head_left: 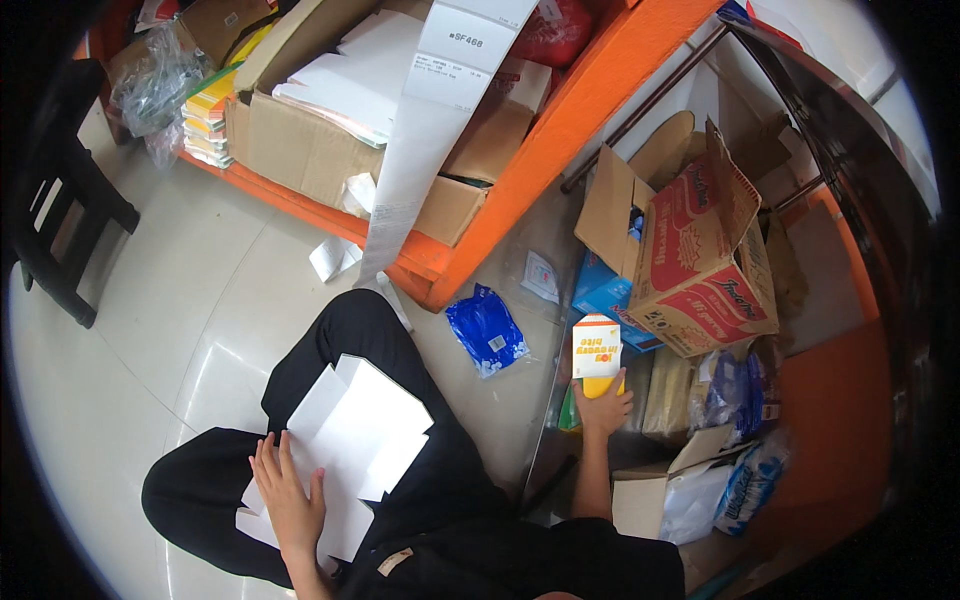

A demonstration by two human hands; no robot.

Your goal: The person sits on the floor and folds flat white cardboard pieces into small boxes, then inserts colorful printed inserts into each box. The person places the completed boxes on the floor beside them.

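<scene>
White die-cut cardboard (365, 430), flat with flaps and notches, lies across my lap on my black trousers. My left hand (290, 500) rests on its lower left part, fingers stretched out and thumb apart. Out to the right, my right hand (603, 405) is closed round the lower end of a small white and yellow printed carton (597, 350) with an orange edge. That carton is held in front of a blue box (600, 287) and a red and brown cardboard box (705, 260). Whether anything is inside the carton cannot be seen.
A long paper label strip (415, 140) hangs from an orange shelf (500, 190) holding a box of white cards (300, 140). A blue plastic packet (487, 330) lies on the tiled floor. At left stands a black stool (75, 200); wrapped packs (730, 395) crowd the right.
</scene>
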